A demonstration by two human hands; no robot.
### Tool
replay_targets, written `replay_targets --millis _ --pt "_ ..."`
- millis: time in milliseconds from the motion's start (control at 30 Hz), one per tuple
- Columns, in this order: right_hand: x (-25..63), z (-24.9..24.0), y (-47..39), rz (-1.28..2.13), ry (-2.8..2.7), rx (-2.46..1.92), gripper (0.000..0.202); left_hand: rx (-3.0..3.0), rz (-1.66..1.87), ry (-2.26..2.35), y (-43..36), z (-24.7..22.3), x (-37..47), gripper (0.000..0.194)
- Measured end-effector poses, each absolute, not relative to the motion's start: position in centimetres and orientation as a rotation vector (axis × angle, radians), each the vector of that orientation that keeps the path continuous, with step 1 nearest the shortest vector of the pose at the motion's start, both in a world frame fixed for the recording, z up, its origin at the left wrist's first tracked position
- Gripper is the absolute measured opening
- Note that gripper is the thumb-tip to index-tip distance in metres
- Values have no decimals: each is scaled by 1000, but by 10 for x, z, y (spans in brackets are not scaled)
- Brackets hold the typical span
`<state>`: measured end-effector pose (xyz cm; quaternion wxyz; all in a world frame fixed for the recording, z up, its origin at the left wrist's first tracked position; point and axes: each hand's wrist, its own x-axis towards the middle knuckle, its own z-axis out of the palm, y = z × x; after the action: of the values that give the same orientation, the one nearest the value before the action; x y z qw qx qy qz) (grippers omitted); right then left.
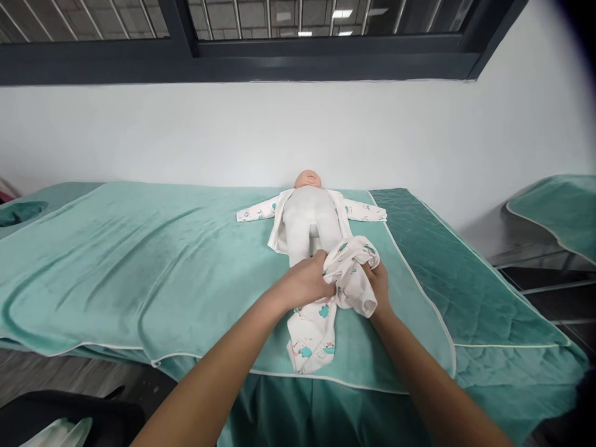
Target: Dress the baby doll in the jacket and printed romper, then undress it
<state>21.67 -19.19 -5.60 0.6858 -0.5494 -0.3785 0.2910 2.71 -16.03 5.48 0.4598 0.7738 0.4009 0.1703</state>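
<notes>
A baby doll point(308, 211) with a white cloth body lies on its back on the green bed cover, head toward the wall. Its arms are in the sleeves of a printed jacket point(365, 211), which hangs open at the front. Over the doll's lower legs are small printed pants point(311, 338), one leg laid flat toward me, the other bunched up. My left hand point(311, 279) grips the bunched cloth from the left, fingers closed. On the right, my right hand point(379, 282) is closed on the same bunched leg, its fingers partly hidden inside the fabric.
The green cover point(116, 261) spreads over the bed, with a darker quilted layer point(447, 279) to the right. Behind is a white wall point(186, 133) under a barred window. A black chair point(69, 416) stands at lower left, and another green-covered surface point(559, 211) at right.
</notes>
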Motion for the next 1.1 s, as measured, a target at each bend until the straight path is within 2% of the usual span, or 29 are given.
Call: replay_targets --millis 100,333,500,633,767,867,967,1100 --pt "214 -51 -195 665 -849 -1210 42 2127 331 1076 -157 52 32 33" --pt "205 -34 -199 560 -931 -1256 39 2390 462 1265 -137 54 39 21" --pt "208 -40 -195 595 -883 -1243 29 2442 581 1413 -131 54 41 17" --pt "209 -39 -196 611 -895 -1286 20 2413 724 1436 -124 50 41 22" --pt "208 -35 -198 596 -899 -1342 17 2247 908 1313 -119 41 37 21" --pt "206 -38 -199 613 -910 -1310 24 1956 914 1057 -120 38 27 14" --pt "203 -38 -201 603 -999 -1272 32 1709 846 822 -127 40 11 23" --pt "201 -20 -208 485 -1295 -1276 27 1620 816 721 -138 41 -5 28"
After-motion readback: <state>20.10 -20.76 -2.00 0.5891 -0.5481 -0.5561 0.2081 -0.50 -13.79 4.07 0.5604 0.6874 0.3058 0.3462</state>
